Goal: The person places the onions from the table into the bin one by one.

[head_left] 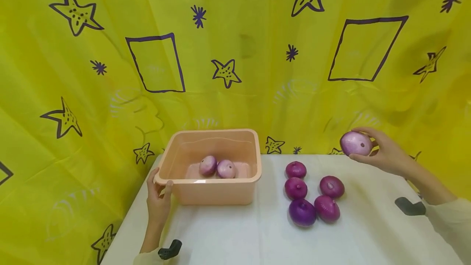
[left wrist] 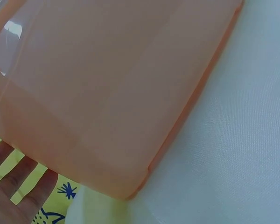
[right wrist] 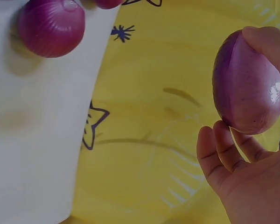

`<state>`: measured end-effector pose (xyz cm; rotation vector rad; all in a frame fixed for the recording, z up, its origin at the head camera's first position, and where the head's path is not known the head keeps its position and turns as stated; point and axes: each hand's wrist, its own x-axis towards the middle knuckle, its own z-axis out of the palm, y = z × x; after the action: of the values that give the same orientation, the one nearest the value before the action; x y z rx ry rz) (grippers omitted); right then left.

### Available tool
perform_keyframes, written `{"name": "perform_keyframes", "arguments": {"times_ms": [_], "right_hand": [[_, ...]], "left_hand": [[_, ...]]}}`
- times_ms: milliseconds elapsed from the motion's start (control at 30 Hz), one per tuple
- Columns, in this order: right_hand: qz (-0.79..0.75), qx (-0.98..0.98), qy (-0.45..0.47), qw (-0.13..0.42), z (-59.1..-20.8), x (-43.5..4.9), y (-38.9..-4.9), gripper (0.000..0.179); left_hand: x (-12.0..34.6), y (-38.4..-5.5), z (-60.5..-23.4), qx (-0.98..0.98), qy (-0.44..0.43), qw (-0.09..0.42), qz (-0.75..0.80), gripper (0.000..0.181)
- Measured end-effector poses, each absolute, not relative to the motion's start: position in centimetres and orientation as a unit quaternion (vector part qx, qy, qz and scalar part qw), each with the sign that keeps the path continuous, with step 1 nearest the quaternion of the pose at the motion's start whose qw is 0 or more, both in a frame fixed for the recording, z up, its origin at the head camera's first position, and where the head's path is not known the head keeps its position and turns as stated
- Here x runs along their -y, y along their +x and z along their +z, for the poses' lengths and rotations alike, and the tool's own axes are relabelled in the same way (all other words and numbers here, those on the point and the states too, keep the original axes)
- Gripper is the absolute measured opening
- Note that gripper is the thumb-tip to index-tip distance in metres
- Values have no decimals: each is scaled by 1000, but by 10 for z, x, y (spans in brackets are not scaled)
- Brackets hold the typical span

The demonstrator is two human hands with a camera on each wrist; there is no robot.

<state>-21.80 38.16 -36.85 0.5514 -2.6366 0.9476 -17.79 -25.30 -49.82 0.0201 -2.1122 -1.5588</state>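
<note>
My right hand (head_left: 382,152) holds a glossy pale purple onion (head_left: 355,144) above the table's far right side, thumb and fingers around it. In the right wrist view this onion (right wrist: 249,84) shows a darker purple side and a paler side. My left hand (head_left: 158,197) grips the front left corner of a peach plastic tub (head_left: 213,193), fingers along its outer left side. Two similar pale onions (head_left: 208,165) lie together inside the tub. To its right, several magenta and purple onions (head_left: 296,188) rest on the table in a loose cluster.
A white cloth (head_left: 235,236) covers the table. Behind and to both sides hangs a yellow curtain (head_left: 243,105) printed with stars and squares, close to the tub's back. Dark bands (head_left: 410,207) sit on both wrists.
</note>
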Motion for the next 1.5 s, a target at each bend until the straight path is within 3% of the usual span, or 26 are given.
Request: {"name": "perform_keyframes", "arguments": {"times_ms": [867, 1500], "right_hand": [[318, 914, 219, 123, -351, -345, -248, 72], [335, 879, 337, 40, -319, -198, -314, 67]], "left_hand": [[254, -181, -499, 778, -2, 255, -575, 65], [254, -179, -494, 776, 7, 255, -577, 65]]}}
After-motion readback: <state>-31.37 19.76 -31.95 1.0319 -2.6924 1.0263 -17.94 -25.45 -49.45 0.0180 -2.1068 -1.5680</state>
